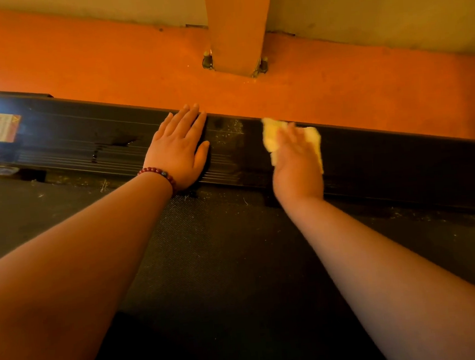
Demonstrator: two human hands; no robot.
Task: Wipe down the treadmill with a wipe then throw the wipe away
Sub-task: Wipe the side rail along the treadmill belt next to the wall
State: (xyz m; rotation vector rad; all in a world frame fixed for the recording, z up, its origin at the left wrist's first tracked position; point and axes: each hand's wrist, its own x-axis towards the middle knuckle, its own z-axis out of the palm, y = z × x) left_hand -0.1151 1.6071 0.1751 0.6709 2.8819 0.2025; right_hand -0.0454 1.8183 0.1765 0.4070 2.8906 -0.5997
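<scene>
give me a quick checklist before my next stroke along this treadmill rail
1. Wipe in contact: ok. The right hand presses the wipe onto the side rail.
2. Brace: ok. The left hand lies flat on the rail, fingers straight.
3. Rail between the hands: not ok. A dust patch shows there.
4. Belt edge: not ok. Lint and specks sit along the seam below the rail.
5. Wipe clean enough for another pass: cannot tell. Its underside is hidden and the hand is blurred.
</scene>
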